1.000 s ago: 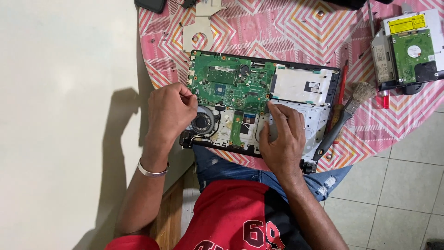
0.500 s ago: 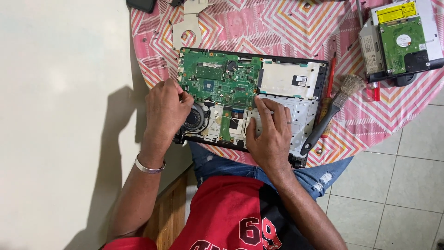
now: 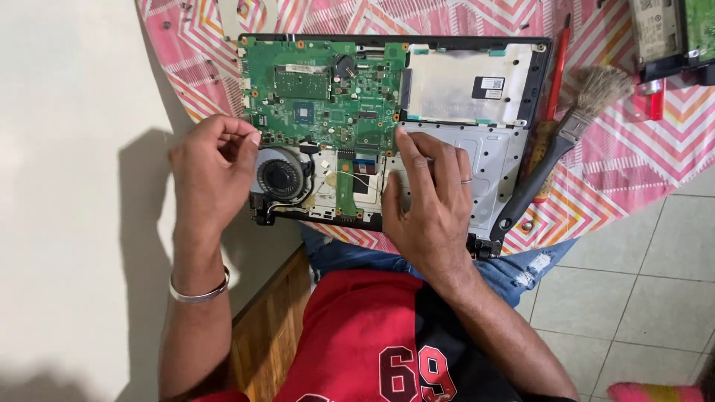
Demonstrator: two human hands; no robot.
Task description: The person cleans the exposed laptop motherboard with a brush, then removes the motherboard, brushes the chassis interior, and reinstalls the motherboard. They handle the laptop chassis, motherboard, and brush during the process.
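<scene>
I look straight down on an opened laptop (image 3: 477,149) lying on a round table (image 3: 633,171) covered with a pink zigzag cloth. Its bottom cover is off, so the green circuit board (image 3: 328,89) fills the upper left of the shell, the round black fan (image 3: 281,177) sits below it at the left edge, and a bare silver bay (image 3: 462,85) lies open to the right.

My left hand (image 3: 212,175) hangs at the laptop's left edge, just beside the fan. Its fingers are curled in with thumb and forefinger pinched together near the board's lower left corner; whether something small sits between them I cannot tell. My right hand (image 3: 428,197) rests flat on the grey metal plate (image 3: 495,167) in the lower half of the shell, fingers spread and holding nothing, the forefinger tip touching the board's lower right edge. I judge that it lies there to steady the shell while the other hand works at the corner.

A paintbrush (image 3: 562,141) with a black handle lies slantwise just right of the laptop, bristles away from me, and a red pen (image 3: 555,71) lies alongside the shell's right edge, both within easy reach. A second opened device (image 3: 670,37) sits at the far right corner.

The table stands against a plain cream wall (image 3: 67,186) on my left; pale floor tiles (image 3: 648,298) show at lower right, a wooden seat edge (image 3: 272,335) beneath me
</scene>
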